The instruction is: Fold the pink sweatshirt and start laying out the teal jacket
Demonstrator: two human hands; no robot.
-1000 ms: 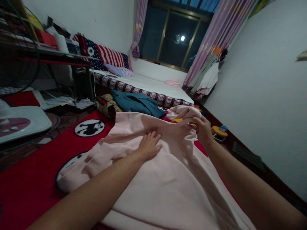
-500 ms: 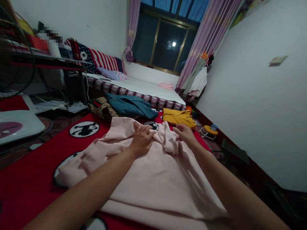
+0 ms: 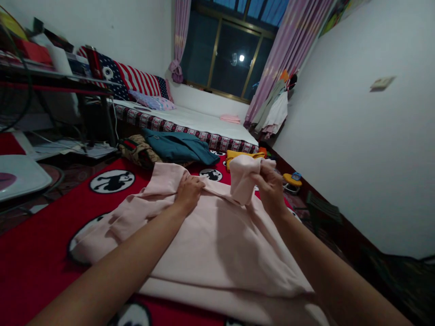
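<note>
A pale pink garment [image 3: 190, 253] lies spread over the red blanket, with folds bunched along its left side. Near its far edge my left hand [image 3: 189, 194] rests on the cloth, palm down, fingers laid over it. My right hand [image 3: 272, 183] pinches a loose end of the garment, a sleeve or similar part [image 3: 243, 179], and holds it raised above the rest. A shadow falls on the cloth below. Which part of the garment is lifted cannot be made out for certain.
Beyond the garment lie a teal garment [image 3: 180, 147], a brown patterned bag or cloth [image 3: 137, 151] and a yellow garment [image 3: 238, 156]. The red blanket [image 3: 37, 253] bears panda-like patches. A bed [image 3: 193, 118] stands under the window, a cluttered desk [image 3: 64, 81] at left, a small yellow stool [image 3: 292, 180] at right.
My right hand has taken hold of the loose pink end and lifted it. My left hand stays on the cloth, slightly further left in view. The whole view has shifted a little.
</note>
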